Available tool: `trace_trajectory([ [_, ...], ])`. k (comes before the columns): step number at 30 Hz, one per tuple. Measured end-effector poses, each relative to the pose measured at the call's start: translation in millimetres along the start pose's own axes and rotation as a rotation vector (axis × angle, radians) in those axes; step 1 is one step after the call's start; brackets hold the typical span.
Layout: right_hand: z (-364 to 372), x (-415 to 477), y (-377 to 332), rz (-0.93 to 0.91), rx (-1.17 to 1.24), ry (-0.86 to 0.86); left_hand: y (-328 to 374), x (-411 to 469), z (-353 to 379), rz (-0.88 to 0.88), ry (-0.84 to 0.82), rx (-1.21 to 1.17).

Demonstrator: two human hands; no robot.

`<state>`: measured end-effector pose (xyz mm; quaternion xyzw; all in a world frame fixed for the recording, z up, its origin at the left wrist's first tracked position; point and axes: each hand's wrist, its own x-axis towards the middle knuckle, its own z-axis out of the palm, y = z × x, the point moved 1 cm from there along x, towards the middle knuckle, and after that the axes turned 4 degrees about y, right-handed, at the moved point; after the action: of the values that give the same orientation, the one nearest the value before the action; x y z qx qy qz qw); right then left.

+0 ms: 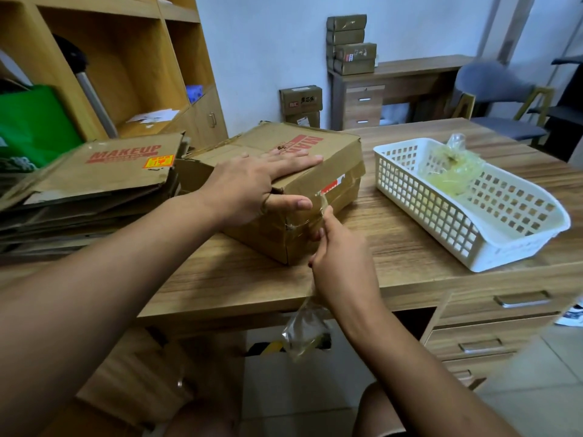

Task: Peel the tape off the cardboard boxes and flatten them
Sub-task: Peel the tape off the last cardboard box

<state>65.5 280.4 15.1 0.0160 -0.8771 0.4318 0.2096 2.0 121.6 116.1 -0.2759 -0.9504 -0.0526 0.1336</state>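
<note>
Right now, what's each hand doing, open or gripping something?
Left hand: open, pressing flat on the cardboard box.
Right hand: closed, pinching the clear tape at the box's front corner.

Wooden shelving (126, 58), a drawer desk (410, 70) and a grey chair (492, 83) stand by a white wall (268, 42) on pale tiles (536, 389).

white slotted basket (426, 209) on wood desk (394, 247), shelf unit (104, 11) left, green bag (34, 121), grey chair (495, 78) far right
</note>
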Motion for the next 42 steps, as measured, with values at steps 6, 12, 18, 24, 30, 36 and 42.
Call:
trace_trajectory([
  [6, -2.4, -12.2, -7.7, -0.007, 0.028, -0.035, 0.5, 0.5, 1.0, -0.006, 0.008, -0.009],
  [12, -6.8, -31.2, -18.5, -0.045, 0.042, -0.075, -0.6, 0.9, 2.5, -0.011, 0.003, -0.018],
  [18, -17.8, -56.0, -31.4, -0.103, 0.011, -0.184, 6.2, -0.5, -0.2, -0.035, -0.001, 0.003],
  [24, -27.2, -71.6, -37.5, -0.216, -0.042, -0.21, 7.1, 1.9, 1.5, -0.065, -0.017, 0.005],
  [30, -43.2, -37.3, -7.3, -0.091, 0.133, 0.036, 8.4, 4.2, 1.3, -0.1, -0.043, 0.021],
  [36, -46.2, -8.2, 10.5, 0.1, 0.152, 0.017, 14.3, 6.4, -5.1, -0.137, -0.115, 0.037],
  [42, -37.2, 6.8, 21.2, 0.233, 0.469, 0.137, 21.9, -2.4, -22.1, -0.183, -0.154, -0.132],
])
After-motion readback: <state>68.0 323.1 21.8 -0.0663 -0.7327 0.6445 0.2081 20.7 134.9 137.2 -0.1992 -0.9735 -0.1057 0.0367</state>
